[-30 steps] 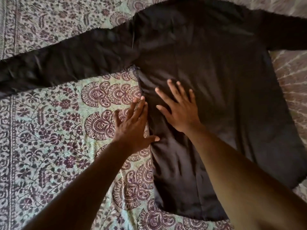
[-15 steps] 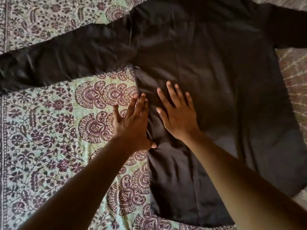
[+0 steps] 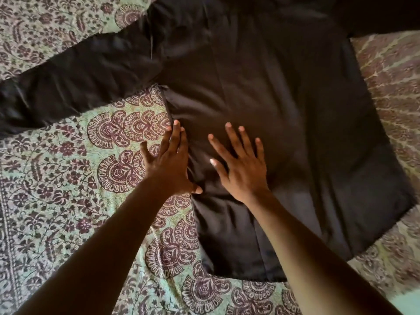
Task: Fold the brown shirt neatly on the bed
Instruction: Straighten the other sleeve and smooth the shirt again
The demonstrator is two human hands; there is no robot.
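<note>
The dark brown shirt (image 3: 284,114) lies spread flat on the bed, collar end at the top of the view. One long sleeve (image 3: 75,78) stretches out to the left; the other runs off the top right. My left hand (image 3: 169,161) lies flat with straight fingers along the shirt's left side seam, partly on the bedspread. My right hand (image 3: 242,165) presses flat on the shirt's body just to the right, fingers spread.
A patterned green and maroon bedspread (image 3: 68,178) covers the bed all around the shirt. The shirt's hem (image 3: 250,277) lies near the bottom of the view. A pale strip shows at the lower right corner (image 3: 409,301).
Both flat hands have slid slightly down the shirt's left side, and the view has shifted a little. The shirt has not visibly changed shape.
</note>
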